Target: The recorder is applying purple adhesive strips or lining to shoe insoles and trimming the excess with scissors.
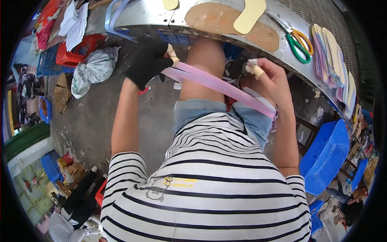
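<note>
My left hand (150,61), in a black fingerless glove with tape on the fingertips, pinches one end of some long, flat pink strips (225,86). They stretch over my lap toward the right, their far end lying below my right wrist. My right hand (274,78) is ungloved, with tape or covers on its fingertips. Its fingers are curled together above the strips; whether anything thin is between them I cannot make out. Ahead, on the metal-topped bench, a pale yellow insole (250,16) lies across a brown sole-shaped board (217,20).
Scissors (298,44) with green and yellow handles lie on the bench, left of stacked insoles (330,60). A blue bin (325,155) stands at my right. On the left are a red stool (78,50) and a tied white sack (94,70). Another person (76,213) is at lower left.
</note>
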### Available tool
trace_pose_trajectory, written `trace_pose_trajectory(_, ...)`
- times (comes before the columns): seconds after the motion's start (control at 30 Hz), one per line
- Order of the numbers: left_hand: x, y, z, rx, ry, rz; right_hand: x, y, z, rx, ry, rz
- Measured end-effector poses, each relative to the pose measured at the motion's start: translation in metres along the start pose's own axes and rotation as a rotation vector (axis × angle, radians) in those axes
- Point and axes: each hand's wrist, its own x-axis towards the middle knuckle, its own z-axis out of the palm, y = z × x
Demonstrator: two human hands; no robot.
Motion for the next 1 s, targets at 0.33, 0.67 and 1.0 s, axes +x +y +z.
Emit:
trace_pose_trajectory(0.33,-0.040,-0.027,0.006,-0.204,0.019,-0.063,-0.046,0.077,-0.026,-0.653,0.099,0.215)
trace_pose_trajectory(0.67,-0.057,-0.048,0.019,-0.012,-0.245,-0.207,-0.090,0.087,-0.125,-0.854,0.579,0.278)
trace_pose_trajectory(1.0,-0.011,-0.013,0.053,-0.069,-0.099,-0.069,-0.300,0.038,-0.372,-0.704,1.768,0.161)
